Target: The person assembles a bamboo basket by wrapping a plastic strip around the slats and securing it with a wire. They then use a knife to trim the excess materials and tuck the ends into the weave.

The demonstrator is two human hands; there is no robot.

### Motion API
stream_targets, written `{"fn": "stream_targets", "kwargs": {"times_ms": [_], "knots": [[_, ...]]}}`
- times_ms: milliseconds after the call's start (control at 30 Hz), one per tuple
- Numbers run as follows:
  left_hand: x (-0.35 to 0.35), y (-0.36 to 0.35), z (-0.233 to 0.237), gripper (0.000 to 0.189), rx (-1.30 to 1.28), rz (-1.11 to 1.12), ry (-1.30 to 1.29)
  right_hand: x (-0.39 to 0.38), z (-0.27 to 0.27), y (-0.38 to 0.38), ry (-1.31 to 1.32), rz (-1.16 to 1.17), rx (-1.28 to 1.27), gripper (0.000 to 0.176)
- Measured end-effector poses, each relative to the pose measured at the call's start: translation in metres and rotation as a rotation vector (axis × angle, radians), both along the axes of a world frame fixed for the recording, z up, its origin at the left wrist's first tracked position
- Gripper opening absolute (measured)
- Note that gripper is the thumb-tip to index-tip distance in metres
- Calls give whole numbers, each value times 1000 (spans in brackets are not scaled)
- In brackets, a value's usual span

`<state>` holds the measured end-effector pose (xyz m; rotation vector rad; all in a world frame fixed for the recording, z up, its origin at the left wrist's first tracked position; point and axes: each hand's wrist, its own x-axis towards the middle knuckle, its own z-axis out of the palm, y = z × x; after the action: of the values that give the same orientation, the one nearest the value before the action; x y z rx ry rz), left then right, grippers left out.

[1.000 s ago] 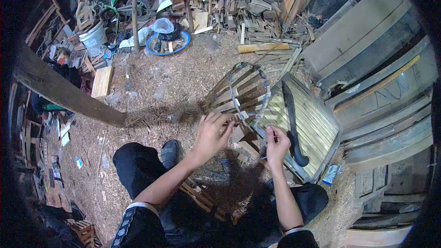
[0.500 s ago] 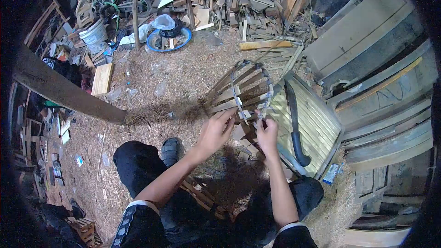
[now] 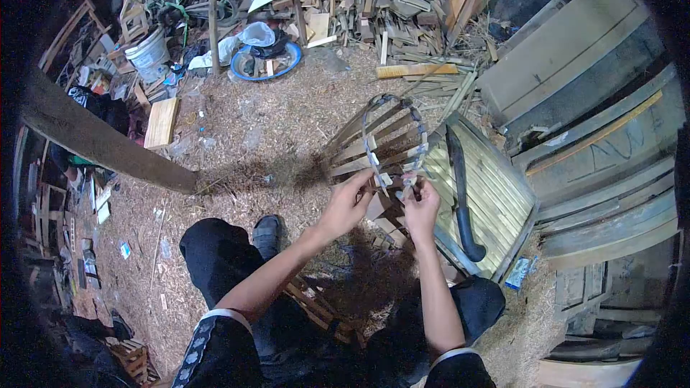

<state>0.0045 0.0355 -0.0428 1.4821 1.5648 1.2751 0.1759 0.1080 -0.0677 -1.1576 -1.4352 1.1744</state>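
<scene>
A slatted wooden basket frame (image 3: 392,129) with a thin hoop round its open mouth lies tilted in front of me. My left hand (image 3: 346,205) has its fingers closed on the near rim of the basket. Just right of it, my right hand (image 3: 421,205) pinches the end of the thin strip at the rim; the fingertips hide part of it. Small wooden blocks (image 3: 388,224) lie below the hands. A machete with a black handle (image 3: 469,233) rests on a slatted panel (image 3: 496,201) to the right.
A wooden post (image 3: 108,136) slants in from the left. Blue basin (image 3: 266,75), white bucket (image 3: 147,57) and a scrap wood pile (image 3: 374,7) stand at the back. Large boards (image 3: 560,43) lean on the right. A part of another person shows at the far left.
My right hand has shifted slightly, its fingers curling more at the strip. My left hand stays at the rim with its fingers drawn in a little. The basket has barely moved.
</scene>
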Motion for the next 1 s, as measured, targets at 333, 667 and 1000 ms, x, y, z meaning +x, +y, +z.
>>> {"fn": "stream_targets", "kwargs": {"times_ms": [333,667,1000], "knots": [[-3,3,-1,62,-42,-129,-122,1,-2,1,-5,-20,-5,21],[-7,13,-13,67,-112,-241,-276,-3,-3,4,155,-50,-121,18],[-15,20,-10,67,-219,-324,-318,0,-9,7,50,-48,-90,20]]}}
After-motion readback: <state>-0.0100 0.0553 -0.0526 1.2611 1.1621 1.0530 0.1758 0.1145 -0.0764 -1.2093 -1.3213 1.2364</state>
